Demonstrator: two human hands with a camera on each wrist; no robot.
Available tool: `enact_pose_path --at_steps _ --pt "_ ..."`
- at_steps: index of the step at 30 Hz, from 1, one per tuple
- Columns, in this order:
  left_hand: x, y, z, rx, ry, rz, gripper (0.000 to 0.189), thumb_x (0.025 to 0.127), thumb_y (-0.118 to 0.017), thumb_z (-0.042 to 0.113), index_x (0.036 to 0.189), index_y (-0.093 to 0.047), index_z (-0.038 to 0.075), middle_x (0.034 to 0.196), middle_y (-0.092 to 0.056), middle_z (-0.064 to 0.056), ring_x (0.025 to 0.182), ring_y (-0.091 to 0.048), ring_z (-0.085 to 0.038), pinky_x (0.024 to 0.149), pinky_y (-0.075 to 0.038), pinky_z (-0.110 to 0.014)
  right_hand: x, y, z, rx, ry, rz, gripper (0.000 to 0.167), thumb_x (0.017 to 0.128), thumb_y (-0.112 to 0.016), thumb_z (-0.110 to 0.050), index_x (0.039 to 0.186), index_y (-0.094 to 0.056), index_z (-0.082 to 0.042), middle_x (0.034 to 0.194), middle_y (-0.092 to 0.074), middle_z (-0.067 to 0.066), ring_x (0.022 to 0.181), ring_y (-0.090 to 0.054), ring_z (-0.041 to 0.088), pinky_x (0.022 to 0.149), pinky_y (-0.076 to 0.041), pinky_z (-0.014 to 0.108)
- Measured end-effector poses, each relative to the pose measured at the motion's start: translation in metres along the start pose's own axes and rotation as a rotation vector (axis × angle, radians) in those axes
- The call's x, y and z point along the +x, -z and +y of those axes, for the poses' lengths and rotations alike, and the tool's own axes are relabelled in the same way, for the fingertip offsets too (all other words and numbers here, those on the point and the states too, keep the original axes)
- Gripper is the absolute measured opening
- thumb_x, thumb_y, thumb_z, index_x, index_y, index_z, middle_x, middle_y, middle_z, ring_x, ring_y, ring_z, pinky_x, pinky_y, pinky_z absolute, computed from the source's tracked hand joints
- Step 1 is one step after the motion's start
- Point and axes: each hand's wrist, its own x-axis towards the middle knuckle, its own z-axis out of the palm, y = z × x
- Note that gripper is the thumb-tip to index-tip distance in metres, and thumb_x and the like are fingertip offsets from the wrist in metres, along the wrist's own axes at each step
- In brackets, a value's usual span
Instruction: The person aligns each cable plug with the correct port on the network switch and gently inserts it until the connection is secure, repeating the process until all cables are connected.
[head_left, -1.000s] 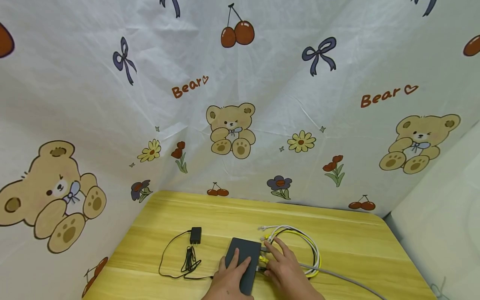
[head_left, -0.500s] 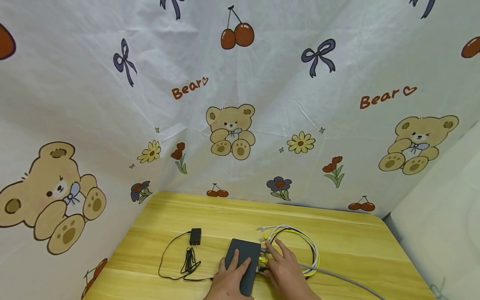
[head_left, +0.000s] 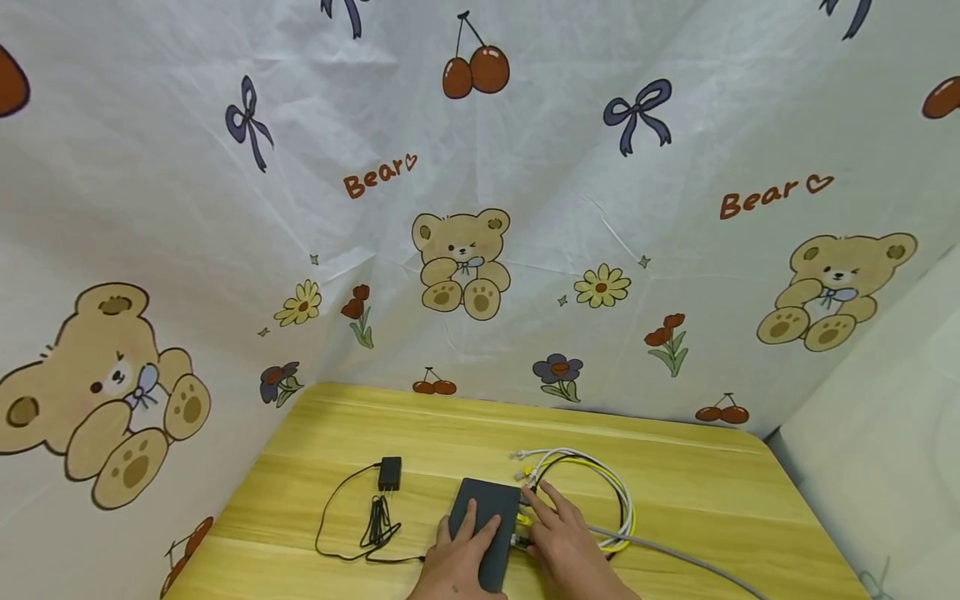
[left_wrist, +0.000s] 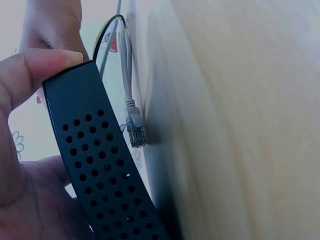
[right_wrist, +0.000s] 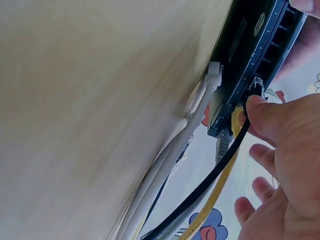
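Observation:
A black network switch [head_left: 487, 500] lies on the table in the head view; the left wrist view shows its side pierced by round vent holes [left_wrist: 95, 145]. My left hand [head_left: 453, 562] holds it, fingers spread over its top and thumb at its edge. My right hand [head_left: 566, 542] is at the port side. In the right wrist view, its thumb and a finger pinch the plug of a black network cable [right_wrist: 200, 185] at a port. Its other fingers are loosely bent. A yellow cable [right_wrist: 217, 185] and a grey plug [right_wrist: 223, 146] sit in neighbouring ports.
A black power adapter [head_left: 390, 473] with a bundled cord [head_left: 378, 521] lies to the left, its cord running to the switch. Coiled white and yellow cables [head_left: 618, 492] lie behind the right hand. A grey cable [head_left: 686, 560] trails right. A bear-print cloth [head_left: 465, 167] hangs behind.
My right hand has shifted slightly left towards the switch, its upper fingers drawing lower, and the coiled cables have moved a little left with it. My left hand stays on the switch.

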Motion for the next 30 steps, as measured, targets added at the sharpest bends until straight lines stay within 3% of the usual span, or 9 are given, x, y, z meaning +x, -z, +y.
enact_pose_path --at_steps 7,14,21,26,30 --pt "-0.003 0.002 -0.002 -0.070 -0.012 0.008 0.094 0.070 -0.082 0.061 0.152 -0.040 0.039 0.165 -0.021 -0.012 0.135 -0.023 -0.068 0.084 -0.038 -0.079 -0.001 -0.007 0.004 0.103 -0.098 0.038 0.011 0.087 -0.078 -0.020 0.087 -0.067 -0.024 0.149 -0.050 0.015 0.138 -0.039 0.046 0.095 -0.044 0.067" --pt "-0.004 0.003 -0.001 -0.108 -0.002 0.005 0.093 0.070 -0.082 0.060 0.151 -0.041 0.040 0.165 -0.021 -0.011 0.134 -0.023 -0.069 0.082 -0.038 -0.080 -0.002 -0.011 0.003 0.149 -0.143 0.073 0.015 0.083 -0.080 -0.016 0.090 -0.070 -0.025 0.150 -0.048 0.015 0.139 -0.035 0.050 0.094 -0.039 0.075" --pt "-0.004 0.004 0.002 -0.100 -0.003 0.002 0.092 0.070 -0.082 0.057 0.151 -0.042 0.041 0.165 -0.021 -0.010 0.135 -0.023 -0.068 0.083 -0.038 -0.080 0.000 -0.008 0.003 0.049 -0.091 0.081 0.015 0.082 -0.082 -0.022 0.083 -0.068 -0.027 0.149 -0.051 0.011 0.141 -0.033 0.048 0.099 -0.030 0.077" --pt "-0.003 0.005 0.000 -0.097 -0.011 -0.001 0.092 0.069 -0.082 0.054 0.150 -0.042 0.042 0.165 -0.021 -0.010 0.136 -0.023 -0.067 0.083 -0.037 -0.080 0.001 -0.008 0.005 0.017 -0.020 0.101 0.016 0.081 -0.082 -0.023 0.080 -0.066 -0.027 0.146 -0.053 0.010 0.139 -0.036 0.046 0.096 -0.034 0.076" --pt "-0.002 0.004 -0.001 -0.098 -0.012 0.001 0.092 0.068 -0.082 0.052 0.151 -0.042 0.041 0.165 -0.021 -0.010 0.136 -0.023 -0.066 0.082 -0.038 -0.079 0.000 -0.009 0.004 0.004 -0.019 0.105 0.018 0.082 -0.081 -0.024 0.080 -0.063 -0.027 0.145 -0.053 0.011 0.137 -0.038 0.048 0.094 -0.036 0.076"
